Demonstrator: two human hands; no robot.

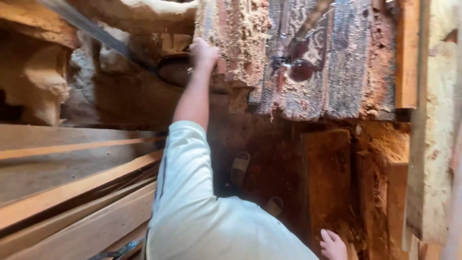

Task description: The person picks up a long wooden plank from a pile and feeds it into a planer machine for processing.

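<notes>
My left hand reaches far forward at the end of a white sleeve. Its fingers are curled over the left edge of a sawdust-covered timber block. A dark rounded object sits just left of that hand, and what it is cannot be told. My right hand is low at the bottom right with its fingers apart and nothing in it, close to an upright reddish board. Two sandalled feet stand on the dark floor below.
Long pale planks are stacked at the left. A grey metal strip runs diagonally at the top left. Weathered dark boards with a wet stain lie beside the block. Rough timbers line the right side, with sawdust heaped around.
</notes>
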